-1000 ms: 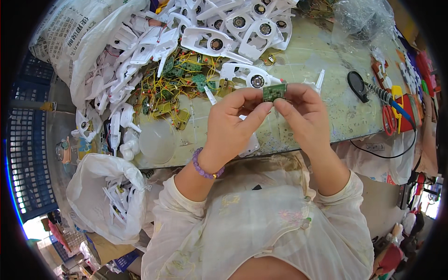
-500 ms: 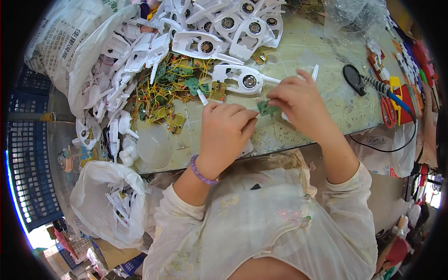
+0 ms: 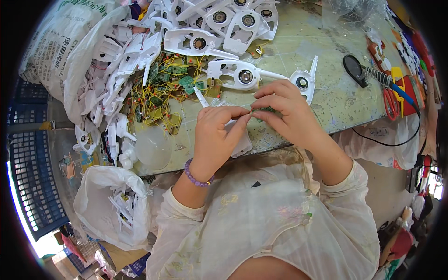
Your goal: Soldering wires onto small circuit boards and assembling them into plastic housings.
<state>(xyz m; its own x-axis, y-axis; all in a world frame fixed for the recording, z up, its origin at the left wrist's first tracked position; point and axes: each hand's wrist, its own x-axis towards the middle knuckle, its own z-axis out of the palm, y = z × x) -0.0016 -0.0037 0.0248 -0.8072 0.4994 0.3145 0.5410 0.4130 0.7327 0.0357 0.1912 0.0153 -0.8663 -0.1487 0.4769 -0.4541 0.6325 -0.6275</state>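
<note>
Just in front of me, above the near edge of the table, my hands meet fingertip to fingertip. My right hand (image 3: 291,114) is closed on a small green circuit board (image 3: 266,109), mostly covered by its fingers. Thumb and forefinger of my left hand (image 3: 214,133) are pinched at the board's left end; what lies between them is too small to make out. Below the left hand a white plastic piece (image 3: 242,147) shows in part. Beyond the hands lie a white plastic housing (image 3: 228,70) with a round black part and a smaller white housing (image 3: 303,83).
Green boards with yellow wires (image 3: 170,79) are heaped left of centre, beside piled white housings (image 3: 247,30) and a large white sack (image 3: 60,46). At right are a soldering iron (image 3: 401,93), its coiled holder (image 3: 375,74) and red-handled scissors (image 3: 391,105). A lined bin (image 3: 88,196) stands lower left.
My right hand has shifted left and tilted the board, bringing it to the left fingertips. The smaller white housing behind that hand is now uncovered.
</note>
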